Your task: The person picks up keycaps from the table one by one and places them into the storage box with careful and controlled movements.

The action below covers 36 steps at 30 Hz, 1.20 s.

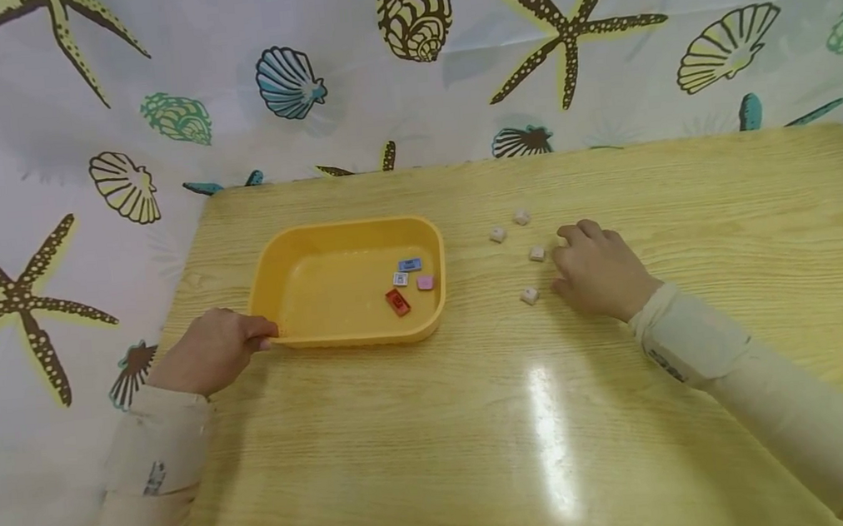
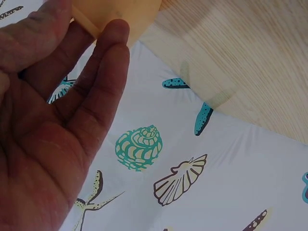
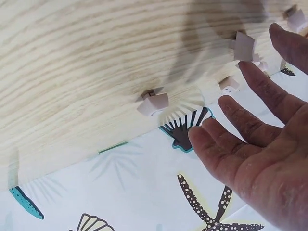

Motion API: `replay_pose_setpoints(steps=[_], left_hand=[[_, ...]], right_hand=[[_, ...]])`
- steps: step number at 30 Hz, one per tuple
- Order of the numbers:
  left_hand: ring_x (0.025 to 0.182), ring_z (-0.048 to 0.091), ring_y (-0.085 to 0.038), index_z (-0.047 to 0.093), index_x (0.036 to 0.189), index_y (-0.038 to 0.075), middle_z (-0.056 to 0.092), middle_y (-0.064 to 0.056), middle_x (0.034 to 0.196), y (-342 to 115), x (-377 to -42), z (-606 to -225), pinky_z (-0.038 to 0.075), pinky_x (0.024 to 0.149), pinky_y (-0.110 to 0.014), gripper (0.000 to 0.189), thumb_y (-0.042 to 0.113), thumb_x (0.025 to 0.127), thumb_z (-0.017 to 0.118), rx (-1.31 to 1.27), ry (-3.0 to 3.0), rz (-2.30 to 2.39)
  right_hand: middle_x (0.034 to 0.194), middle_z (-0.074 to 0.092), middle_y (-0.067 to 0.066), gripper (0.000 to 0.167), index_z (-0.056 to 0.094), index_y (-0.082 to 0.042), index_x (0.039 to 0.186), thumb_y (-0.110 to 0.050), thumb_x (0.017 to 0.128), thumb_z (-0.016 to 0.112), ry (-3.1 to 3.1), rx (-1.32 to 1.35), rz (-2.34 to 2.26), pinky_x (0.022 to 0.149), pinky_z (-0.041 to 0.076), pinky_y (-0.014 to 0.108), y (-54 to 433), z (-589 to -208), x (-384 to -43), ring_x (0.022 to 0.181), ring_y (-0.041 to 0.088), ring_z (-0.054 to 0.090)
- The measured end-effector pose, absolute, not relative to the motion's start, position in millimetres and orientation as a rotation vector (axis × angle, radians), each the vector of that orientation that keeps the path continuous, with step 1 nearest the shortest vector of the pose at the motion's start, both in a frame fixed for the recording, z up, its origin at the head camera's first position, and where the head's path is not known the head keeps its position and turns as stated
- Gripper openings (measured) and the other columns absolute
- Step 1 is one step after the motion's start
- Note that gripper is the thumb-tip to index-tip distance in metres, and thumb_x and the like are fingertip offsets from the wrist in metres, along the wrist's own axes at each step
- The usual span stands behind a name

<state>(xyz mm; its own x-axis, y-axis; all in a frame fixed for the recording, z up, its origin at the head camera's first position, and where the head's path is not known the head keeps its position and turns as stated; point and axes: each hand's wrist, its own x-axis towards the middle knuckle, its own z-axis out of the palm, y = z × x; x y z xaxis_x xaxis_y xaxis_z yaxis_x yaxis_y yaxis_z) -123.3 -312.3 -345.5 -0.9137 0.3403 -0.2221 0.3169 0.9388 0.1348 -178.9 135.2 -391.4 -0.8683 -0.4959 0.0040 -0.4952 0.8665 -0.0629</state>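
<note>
My left hand (image 1: 211,351) pinches the near-left corner of a yellow tray (image 1: 353,340), thumb on the rim. In the left wrist view only a piece of the tray (image 2: 139,14) shows, beyond the fingers. Several small pale pink blocks lie right of the tray: a far block (image 1: 521,217), a left block (image 1: 497,234), a middle block (image 1: 537,253) and a near block (image 1: 530,295). Just right of them hovers my right hand (image 1: 603,272), fingers loosely bent and spread. In the right wrist view, one block (image 3: 244,46) appears beside a fingertip; nothing is plainly held.
Inside the tray, toward its right end, lie a blue piece (image 1: 410,265), a white piece (image 1: 400,279), a pink piece (image 1: 426,283) and a red piece (image 1: 398,303). The wooden table (image 1: 408,448) meets a seashell-patterned white curtain (image 1: 379,125) at the back and left.
</note>
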Motion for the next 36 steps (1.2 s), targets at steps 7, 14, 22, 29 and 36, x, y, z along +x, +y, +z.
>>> replay_pose_setpoints(steps=[7, 14, 22, 29, 36], left_hand=[[0.083, 0.068, -0.022, 0.074, 0.104, 0.007, 0.075, -0.010, 0.099, -312, -123, -346, 0.057, 0.078, -0.044, 0.019, 0.013, 0.086, 0.067, 0.508, 2.865, 0.151], [0.080, 0.067, -0.022, 0.074, 0.103, 0.007, 0.075, -0.011, 0.097, -313, -123, -346, 0.057, 0.077, -0.043, 0.019, 0.013, 0.086, 0.068, 0.518, 2.872, 0.154], [0.079, 0.067, -0.021, 0.075, 0.103, 0.008, 0.075, -0.010, 0.097, -312, -123, -346, 0.057, 0.076, -0.043, 0.019, 0.014, 0.086, 0.068, 0.505, 2.871, 0.148], [0.078, 0.067, -0.021, 0.075, 0.102, 0.009, 0.075, -0.010, 0.096, -313, -124, -347, 0.057, 0.078, -0.045, 0.018, 0.013, 0.086, 0.068, 0.508, 2.872, 0.145], [0.075, 0.065, -0.020, 0.075, 0.102, 0.009, 0.075, -0.009, 0.094, -312, -124, -346, 0.056, 0.074, -0.043, 0.018, 0.013, 0.086, 0.068, 0.516, 2.877, 0.138]], right_hand=[[0.121, 0.058, 0.032, 0.021, 0.069, 0.005, 0.086, -0.016, 0.084, 0.067, 3.027, -0.744, -0.062, 0.083, 0.051, 0.063, 141, -395, -181, 0.112, 0.052, 0.053], [0.113, 0.062, 0.030, 0.022, 0.070, 0.006, 0.087, -0.015, 0.085, 0.068, 3.063, -0.706, -0.065, 0.082, 0.052, 0.062, 145, -397, -181, 0.108, 0.050, 0.056], [0.112, 0.063, 0.030, 0.024, 0.069, 0.003, 0.076, -0.019, 0.085, 0.068, 3.074, -0.726, -0.104, 0.080, 0.053, 0.061, 145, -401, -183, 0.106, 0.048, 0.057], [0.114, 0.063, 0.030, 0.026, 0.066, 0.001, 0.068, -0.018, 0.087, 0.064, 3.073, -0.729, -0.125, 0.080, 0.052, 0.062, 142, -403, -185, 0.107, 0.049, 0.057], [0.112, 0.064, 0.030, 0.022, 0.067, 0.004, 0.071, -0.014, 0.085, 0.066, 3.106, -0.770, -0.136, 0.077, 0.053, 0.061, 139, -401, -186, 0.105, 0.048, 0.058]])
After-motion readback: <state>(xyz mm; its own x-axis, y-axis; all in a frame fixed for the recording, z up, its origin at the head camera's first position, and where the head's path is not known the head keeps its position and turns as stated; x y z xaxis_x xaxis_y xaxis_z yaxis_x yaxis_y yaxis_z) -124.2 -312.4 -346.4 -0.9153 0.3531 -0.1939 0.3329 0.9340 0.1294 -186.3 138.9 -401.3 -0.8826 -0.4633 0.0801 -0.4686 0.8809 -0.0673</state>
